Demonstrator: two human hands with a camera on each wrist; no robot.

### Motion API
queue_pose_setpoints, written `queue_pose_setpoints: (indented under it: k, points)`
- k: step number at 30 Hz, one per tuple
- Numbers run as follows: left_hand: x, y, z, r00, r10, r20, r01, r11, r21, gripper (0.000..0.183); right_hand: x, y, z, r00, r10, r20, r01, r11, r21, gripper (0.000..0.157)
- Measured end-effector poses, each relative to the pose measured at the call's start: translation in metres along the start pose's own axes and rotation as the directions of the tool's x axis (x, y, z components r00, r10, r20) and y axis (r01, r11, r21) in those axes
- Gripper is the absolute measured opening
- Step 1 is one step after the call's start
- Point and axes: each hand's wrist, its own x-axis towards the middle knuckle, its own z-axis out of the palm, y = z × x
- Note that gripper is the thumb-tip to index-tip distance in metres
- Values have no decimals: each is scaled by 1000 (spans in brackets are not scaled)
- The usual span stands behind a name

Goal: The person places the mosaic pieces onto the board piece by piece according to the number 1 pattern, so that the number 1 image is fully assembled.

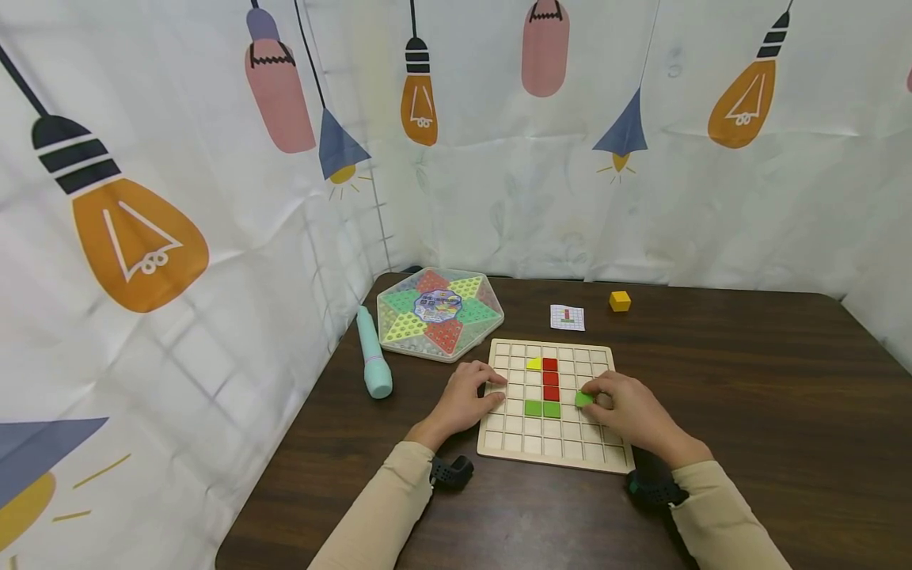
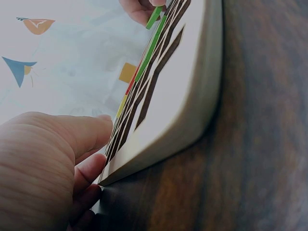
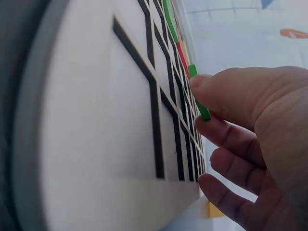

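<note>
A square wooden grid board point(image 1: 513, 443) lies on the dark table. Set in its cells are a column of red square tiles point(image 1: 551, 379), a yellow piece point(image 1: 534, 364) at the top left of that column, and two green tiles point(image 1: 542, 409) below. My right hand point(image 1: 637, 408) pinches another green square tile point(image 3: 200, 96) between thumb and fingers. It holds this tile tilted, close over the right part of the board. My left hand point(image 1: 463, 400) rests at the board's left edge, thumb and fingertips touching the rim point(image 2: 139, 166).
Behind the board lie a small pattern card point(image 1: 567, 317) and a yellow cube point(image 1: 620, 301). At the back left are a hexagonal star-patterned game box point(image 1: 440, 313) and a mint-green bottle-shaped object point(image 1: 374, 356). White printed curtain point(image 1: 492, 190) borders the table behind and at the left.
</note>
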Motion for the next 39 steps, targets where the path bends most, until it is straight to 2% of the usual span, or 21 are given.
queue_pose_setpoints:
  k: [8, 18, 28, 39]
  points:
    - [1, -1, 0, 1000, -4, 4, 4, 1000, 4, 21, 2, -7, 5, 1000, -7, 28, 8, 999, -33, 20]
    - [0, -1, 0, 1000, -8, 3, 8, 1000, -1, 21, 2, -8, 12, 997, -81, 19, 82, 995, -57, 17]
    - [0, -2, 1, 1000, -21, 8, 21, 1000, -6, 22, 1, -9, 12, 997, -80, 23, 82, 994, -68, 17]
    - [0, 0, 0, 1000, -22, 7, 22, 1000, -8, 21, 1, -8, 12, 997, -78, 24, 79, 996, -30, 17]
